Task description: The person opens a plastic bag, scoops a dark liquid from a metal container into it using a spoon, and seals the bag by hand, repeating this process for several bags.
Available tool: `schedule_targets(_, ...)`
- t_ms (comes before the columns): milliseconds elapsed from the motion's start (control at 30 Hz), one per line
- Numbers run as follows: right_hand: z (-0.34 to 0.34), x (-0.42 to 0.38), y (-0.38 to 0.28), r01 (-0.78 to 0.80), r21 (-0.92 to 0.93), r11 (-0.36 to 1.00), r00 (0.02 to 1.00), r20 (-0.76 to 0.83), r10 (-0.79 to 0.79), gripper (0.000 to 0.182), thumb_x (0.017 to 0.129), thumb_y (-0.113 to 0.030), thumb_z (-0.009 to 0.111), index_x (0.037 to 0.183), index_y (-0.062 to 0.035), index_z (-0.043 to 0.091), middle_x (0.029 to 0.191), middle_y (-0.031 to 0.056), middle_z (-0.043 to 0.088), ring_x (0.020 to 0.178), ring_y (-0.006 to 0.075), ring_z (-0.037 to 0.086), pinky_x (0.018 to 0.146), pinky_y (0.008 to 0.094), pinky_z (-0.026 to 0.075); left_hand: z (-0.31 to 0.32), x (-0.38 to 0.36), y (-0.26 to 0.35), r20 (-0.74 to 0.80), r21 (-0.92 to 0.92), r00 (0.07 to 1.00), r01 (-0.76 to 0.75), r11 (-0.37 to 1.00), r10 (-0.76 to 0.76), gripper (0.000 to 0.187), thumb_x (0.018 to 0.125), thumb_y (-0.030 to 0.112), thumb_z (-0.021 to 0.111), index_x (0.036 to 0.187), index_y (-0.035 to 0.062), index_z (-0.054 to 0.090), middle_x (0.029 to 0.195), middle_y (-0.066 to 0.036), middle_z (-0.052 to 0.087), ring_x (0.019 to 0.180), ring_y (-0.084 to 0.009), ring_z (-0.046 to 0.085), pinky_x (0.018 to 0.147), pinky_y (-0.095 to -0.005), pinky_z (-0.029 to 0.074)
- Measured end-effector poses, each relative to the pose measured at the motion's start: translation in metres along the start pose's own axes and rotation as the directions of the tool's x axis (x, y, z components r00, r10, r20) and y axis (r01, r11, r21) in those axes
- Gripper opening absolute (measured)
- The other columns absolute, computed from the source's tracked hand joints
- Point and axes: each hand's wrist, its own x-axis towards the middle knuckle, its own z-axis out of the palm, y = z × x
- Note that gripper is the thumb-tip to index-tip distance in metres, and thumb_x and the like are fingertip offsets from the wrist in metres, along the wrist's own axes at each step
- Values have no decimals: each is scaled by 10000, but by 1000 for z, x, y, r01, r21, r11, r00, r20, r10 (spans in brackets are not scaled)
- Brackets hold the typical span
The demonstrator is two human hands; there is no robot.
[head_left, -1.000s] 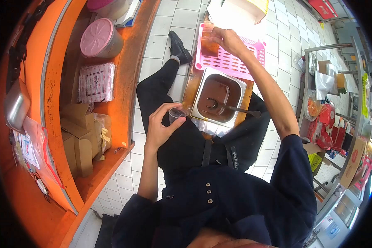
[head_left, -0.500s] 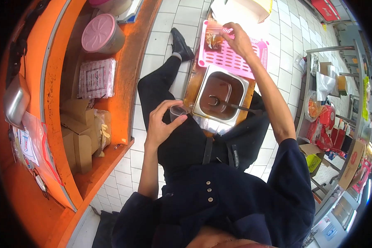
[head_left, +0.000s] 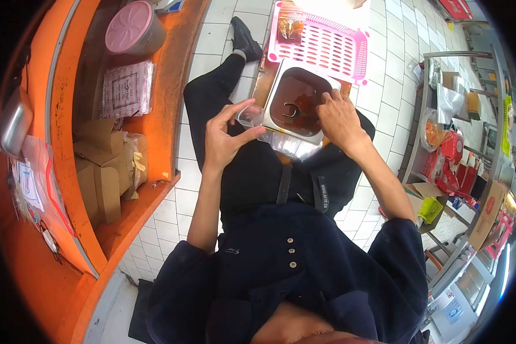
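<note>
My left hand [head_left: 226, 135] is closed around a small clear plastic cup [head_left: 250, 117], just left of a steel pan [head_left: 276, 86]. Dark brown sauce [head_left: 304, 89] fills part of the pan. A ladle [head_left: 291, 110] rests with its bowl in that sauce. Over the pan's right rim, my right hand [head_left: 341, 120] has its fingers curled on the ladle's handle, which it mostly hides. Beyond the pan, a clear bag of brown sauce [head_left: 290, 30] lies in the left part of a pink basket [head_left: 327, 49].
On the left, an orange shelf [head_left: 175, 51] holds a pink-lidded tub [head_left: 131, 28], a stack of printed packets [head_left: 127, 89] and cardboard boxes [head_left: 106, 189]. A metal rack [head_left: 458, 54] with goods stands at the right. My legs straddle the low stand under the pan.
My right hand has left the bag in the basket, come back toward me and closed on the ladle handle. My left hand still holds the cup. The view has shifted slightly.
</note>
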Motion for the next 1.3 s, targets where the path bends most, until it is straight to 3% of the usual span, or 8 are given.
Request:
schedule_targets(67, 2, -2, 1, -1, -13, 1000, 998, -60, 1, 121, 875, -119, 656, 850, -47, 750, 1016, 127, 670, 1070, 295, 612, 888, 410, 505, -1, -5, 6, 58, -18, 985, 162, 987, -161, 595, 753, 131, 898, 1299, 47, 679, 1131, -54, 720, 1090, -125, 617, 913, -271, 426)
schedule_targets(267, -14, 2, 4, -142, 67, 988, 990, 3, 142, 198, 886, -49, 606, 1074, -29, 665, 1028, 146, 663, 948, 297, 706, 721, 406, 581, 4, -24, -4, 96, -499, 942, 325, 803, -322, 488, 847, 151, 830, 1280, 16, 650, 1258, -105, 673, 1145, -172, 626, 1058, -341, 434)
schedule_targets(433, 13, 9, -6, -67, 93, 993, 979, -184, 83, 199, 890, -23, 587, 1085, -26, 622, 1070, 183, 652, 904, 297, 727, 641, 389, 602, 12, -16, -14, 181, -556, 900, 426, 714, -395, 453, 927, 212, 759, 1296, -17, 628, 1228, -101, 679, 1148, -176, 633, 1013, -348, 490)
schedule_targets(800, -5, -30, 1, -24, 190, 981, 998, -53, 34, 176, 899, -45, 571, 968, -58, 732, 1001, 192, 672, 806, 330, 732, 678, 421, 607, 12, -4, -25, 342, -654, 846, 527, 543, -408, 478, 947, 207, 745, 1327, -52, 613, 1158, -102, 713, 1036, -130, 685, 930, -265, 542)
schedule_targets(867, -4, -24, 5, -144, 117, 983, 985, -79, 154, 170, 905, -70, 577, 971, -68, 734, 983, 176, 670, 803, 322, 734, 664, 419, 605, 13, -5, -27, 341, -625, 854, 519, 584, -394, 501, 976, 242, 701, 1344, -75, 578, 1247, -149, 669, 1124, -184, 654, 1009, -381, 530)
schedule_targets(1100, -1, -16, -16, -62, 198, 978, 991, -108, 85, 204, 909, -35, 548, 978, -72, 737, 1019, 183, 661, 806, 323, 732, 687, 434, 601, 13, -6, -27, 334, -624, 852, 520, 584, -402, 511, 978, 246, 697, 1345, -88, 577, 1274, -154, 663, 1161, -199, 645, 1046, -394, 513)
schedule_targets(1167, 0, -24, -17, 49, 309, 950, 998, -61, -31, 285, 878, -15, 554, 1061, -91, 760, 942, 156, 639, 812, 345, 706, 727, 458, 578, 14, -6, -24, 324, -676, 858, 505, 537, -399, 483, 953, 190, 731, 1344, -64, 605, 1199, -118, 708, 1061, -139, 687, 944, -272, 545)
schedule_targets(1300, -11, -31, -4, -87, 118, 989, 995, 50, 82, 201, 894, -41, 567, 965, -79, 751, 1025, 160, 677, 832, 324, 737, 699, 447, 601, 14, -8, -25, 331, -681, 855, 509, 527, -399, 484, 956, 193, 727, 1346, -66, 603, 1212, -123, 705, 1065, -143, 688, 945, -273, 545)
